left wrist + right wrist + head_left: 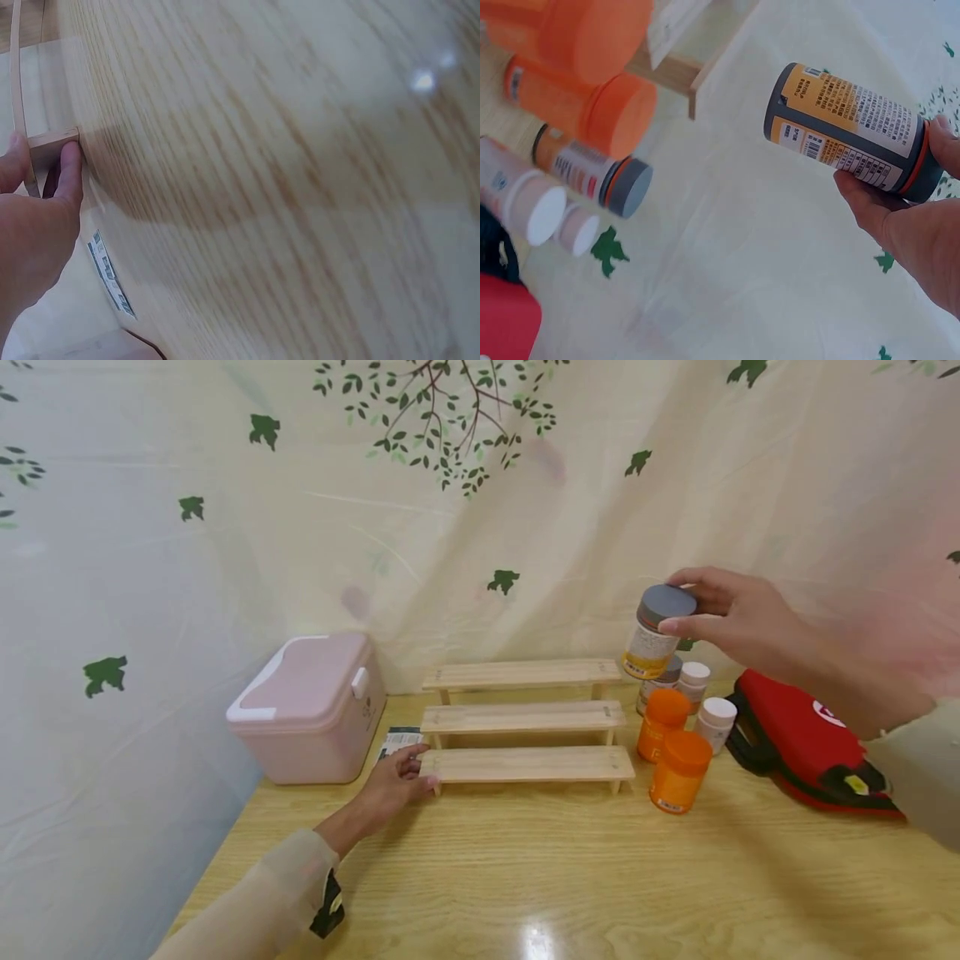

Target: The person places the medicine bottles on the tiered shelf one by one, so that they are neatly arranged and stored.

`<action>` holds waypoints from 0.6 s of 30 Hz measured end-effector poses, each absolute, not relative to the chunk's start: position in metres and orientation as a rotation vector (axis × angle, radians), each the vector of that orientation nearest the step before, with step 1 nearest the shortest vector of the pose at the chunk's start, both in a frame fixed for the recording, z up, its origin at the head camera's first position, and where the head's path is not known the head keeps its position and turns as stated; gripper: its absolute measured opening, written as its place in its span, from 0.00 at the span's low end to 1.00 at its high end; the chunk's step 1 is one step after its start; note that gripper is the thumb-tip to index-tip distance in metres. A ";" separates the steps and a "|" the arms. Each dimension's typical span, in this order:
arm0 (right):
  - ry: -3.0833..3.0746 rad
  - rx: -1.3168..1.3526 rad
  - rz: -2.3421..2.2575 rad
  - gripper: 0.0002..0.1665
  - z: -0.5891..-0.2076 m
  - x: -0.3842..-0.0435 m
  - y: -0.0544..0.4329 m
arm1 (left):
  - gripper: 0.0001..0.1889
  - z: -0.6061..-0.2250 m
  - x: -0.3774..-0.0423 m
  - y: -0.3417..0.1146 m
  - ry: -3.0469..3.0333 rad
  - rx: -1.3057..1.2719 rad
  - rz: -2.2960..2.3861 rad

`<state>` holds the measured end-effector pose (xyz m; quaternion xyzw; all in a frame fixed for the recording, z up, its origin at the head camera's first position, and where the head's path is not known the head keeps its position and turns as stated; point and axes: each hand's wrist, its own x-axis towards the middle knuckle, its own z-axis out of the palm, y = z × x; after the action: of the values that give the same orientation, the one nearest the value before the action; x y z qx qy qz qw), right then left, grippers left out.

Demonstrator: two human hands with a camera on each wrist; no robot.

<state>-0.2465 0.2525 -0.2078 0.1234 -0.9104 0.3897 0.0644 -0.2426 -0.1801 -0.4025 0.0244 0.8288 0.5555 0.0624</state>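
Right hand (pixel 738 614): thumb and fingers closed about the grey lid of a supplement bottle (pixel 651 647), yellow-and-white label, orange ring under lid. Bottle held aloft, lid uppermost, slightly tilted, base pointing down and away from the palm; well apart from the other bottles in right wrist view.

Below that grip, standing on the wood-grain table (pixel 487 877): a second grey-lidded bottle (pixel 577 169), two orange bottles (pixel 681 777) nearer the wearer, two white bottles (pixel 716 727). Red case (pixel 795 735) with white round emblem lies beneath the right forearm.

Left hand (pixel 390 785): thumb and fingers pinching the left end of the front wooden shelf (pixel 525 764), at its leg. Two more wooden shelves (pixel 525 717) step up behind this grip. Printed card (pixel 400 739) just behind the fingers; pink lidded box (pixel 307 718) to their left.
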 end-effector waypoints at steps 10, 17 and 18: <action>-2.669 0.523 1.230 0.34 -0.205 -0.265 0.216 | 0.30 -0.403 -0.242 -0.181 2.428 0.134 1.783; -2.647 0.532 1.375 0.33 -0.205 -0.285 0.193 | 0.31 -0.402 -0.242 -0.183 2.451 0.156 1.739; -2.648 0.534 1.388 0.33 -0.205 -0.288 0.189 | 0.30 -0.402 -0.242 -0.184 2.454 0.154 1.737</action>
<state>-0.2879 0.1891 -0.2054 0.1757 -0.8707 0.4564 0.0523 -0.2420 -0.1836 -0.4019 0.0510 0.8134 0.5757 0.0657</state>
